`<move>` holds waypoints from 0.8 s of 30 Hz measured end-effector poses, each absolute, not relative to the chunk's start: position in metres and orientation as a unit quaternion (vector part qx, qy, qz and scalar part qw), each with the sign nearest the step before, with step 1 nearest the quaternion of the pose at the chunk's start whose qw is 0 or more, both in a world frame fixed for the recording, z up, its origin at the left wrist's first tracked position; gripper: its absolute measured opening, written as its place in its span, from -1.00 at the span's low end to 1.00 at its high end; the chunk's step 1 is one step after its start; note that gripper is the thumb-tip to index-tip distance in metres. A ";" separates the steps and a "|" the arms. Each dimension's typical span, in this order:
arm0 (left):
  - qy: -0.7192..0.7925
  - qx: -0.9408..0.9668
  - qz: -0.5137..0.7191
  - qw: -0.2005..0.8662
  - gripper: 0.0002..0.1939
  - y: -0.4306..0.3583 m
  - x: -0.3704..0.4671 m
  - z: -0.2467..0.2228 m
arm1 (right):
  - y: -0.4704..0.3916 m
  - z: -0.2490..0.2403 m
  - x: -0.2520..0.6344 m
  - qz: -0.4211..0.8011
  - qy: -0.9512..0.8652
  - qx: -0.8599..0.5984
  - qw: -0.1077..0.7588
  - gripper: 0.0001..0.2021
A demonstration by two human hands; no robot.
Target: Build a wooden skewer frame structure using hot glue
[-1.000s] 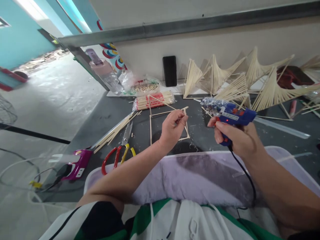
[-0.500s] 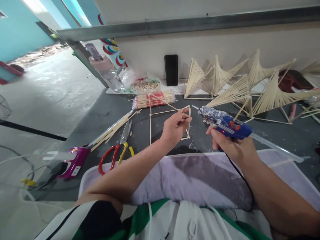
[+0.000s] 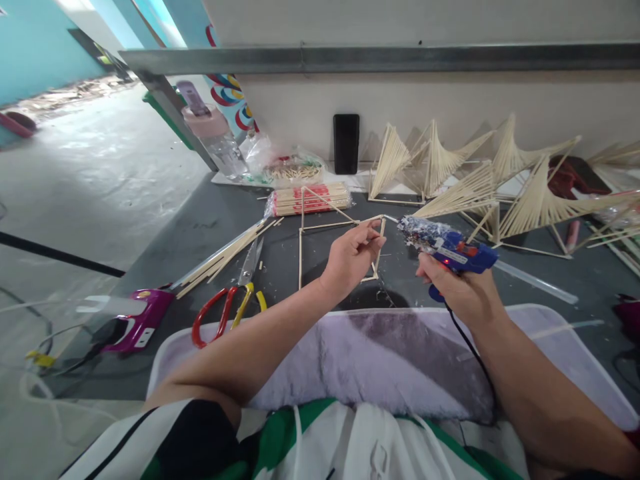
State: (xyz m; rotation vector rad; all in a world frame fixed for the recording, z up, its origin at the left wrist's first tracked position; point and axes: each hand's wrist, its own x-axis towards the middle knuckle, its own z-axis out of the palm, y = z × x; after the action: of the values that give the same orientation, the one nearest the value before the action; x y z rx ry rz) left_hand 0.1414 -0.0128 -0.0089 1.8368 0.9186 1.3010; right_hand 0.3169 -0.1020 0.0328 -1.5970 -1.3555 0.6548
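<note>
My right hand (image 3: 457, 283) is wrapped round the handle of a blue hot glue gun (image 3: 463, 253), whose barrel is covered in whitish, crumpled material. The gun's nozzle meets the upper right corner of a frame of thin wooden sticks (image 3: 301, 257), or sits just beside it. At that same corner my left hand (image 3: 354, 257) pinches one wooden stick (image 3: 373, 219) of the frame between its fingertips. Part of the frame's lower side is hidden behind my left hand and forearm.
Scissors (image 3: 225, 307), loose sticks (image 3: 220, 260) and a purple power strip (image 3: 140, 320) lie to the left. Behind are a packet of sticks (image 3: 313, 199), a bottle (image 3: 215, 140) and a phone (image 3: 346, 143). Fanned stick structures (image 3: 530, 200) stand right. A glue stick (image 3: 540, 281) lies nearby.
The glue gun's nozzle has come left to the frame's upper right corner, where a small gap showed before. My left hand stays at that corner. The view has shifted slightly.
</note>
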 end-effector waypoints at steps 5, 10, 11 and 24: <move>0.373 0.686 0.499 0.375 -0.83 -0.011 0.143 -0.012 | -0.101 0.030 0.317 0.268 -0.542 -0.644 0.469 -0.67; 0.369 0.695 0.495 0.369 -0.82 -0.011 0.142 -0.010 | -0.101 0.031 0.310 0.278 -0.507 -0.653 0.489 -0.59; 0.368 0.697 0.493 0.368 -0.82 -0.011 0.142 -0.009 | -0.101 0.031 0.310 0.279 -0.509 -0.651 0.489 -0.58; 0.369 0.663 0.496 0.422 -0.83 -0.006 0.144 -0.015 | -0.099 0.022 0.316 0.312 -0.508 -0.651 0.470 -0.57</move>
State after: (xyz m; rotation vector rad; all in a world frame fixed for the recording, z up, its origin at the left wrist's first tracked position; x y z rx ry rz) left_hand 0.1443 -0.0057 -0.0147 1.6595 0.9238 1.2424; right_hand 0.3157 -0.0986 0.0224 -1.5953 -1.2458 0.7651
